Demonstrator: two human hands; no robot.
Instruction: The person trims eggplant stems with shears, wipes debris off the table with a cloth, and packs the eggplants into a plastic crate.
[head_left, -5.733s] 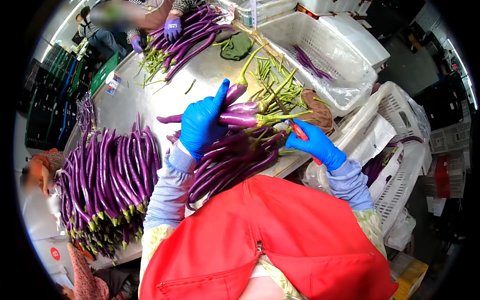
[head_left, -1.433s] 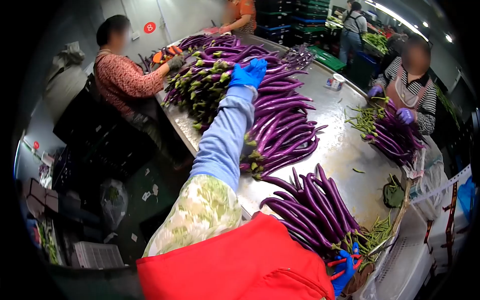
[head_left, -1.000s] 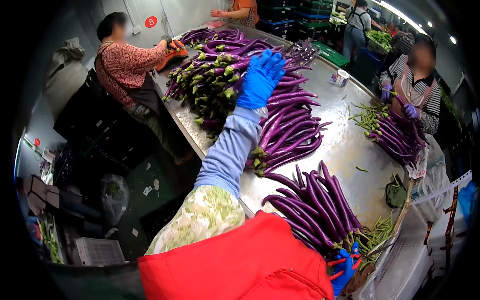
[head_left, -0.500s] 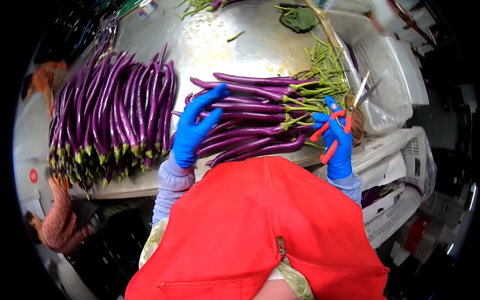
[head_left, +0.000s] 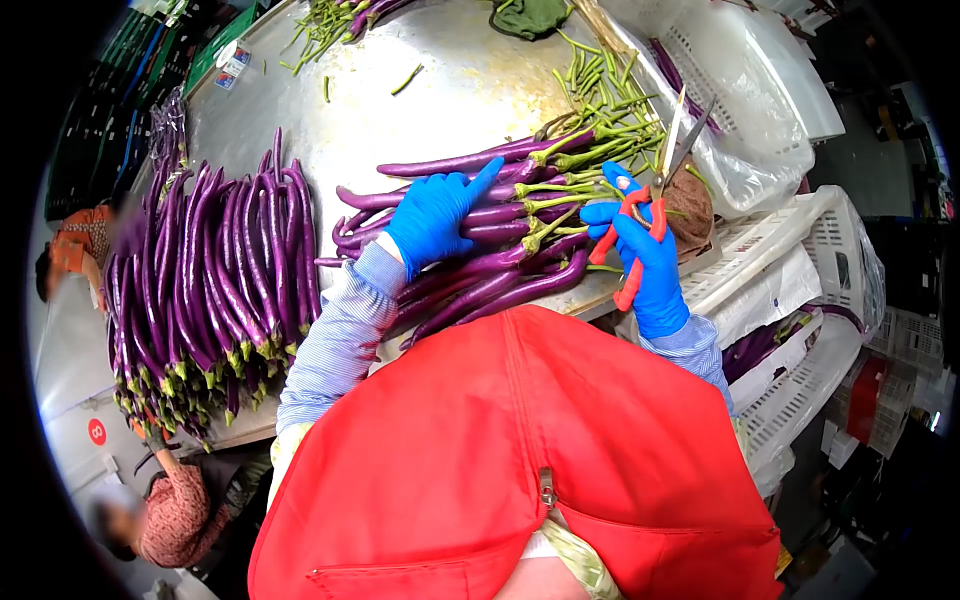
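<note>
My left hand (head_left: 435, 220), in a blue glove, lies over a row of purple eggplants (head_left: 520, 285). Its index finger is stretched out and apart from the thumb; the palm side is hidden. At the stem end of the row, my right hand (head_left: 645, 265), also gloved in blue, holds scissors (head_left: 652, 215) by their red handles. The blades are spread and point away from me. Long green stems on these eggplants reach toward the right hand. To the left lies a big pile of eggplants (head_left: 215, 270) with short-cut green caps facing me.
Cut green stems (head_left: 600, 80) are heaped at the far right of the metal table (head_left: 350, 110). A brown cloth-like item (head_left: 685, 210) lies beside the scissors. White plastic crates (head_left: 800, 255) stand at the right. Two people (head_left: 180, 515) are at the left.
My left hand has moved right and down onto the eggplants. The scissors stay in my right hand, with blades still apart. The whole view has shifted slightly.
</note>
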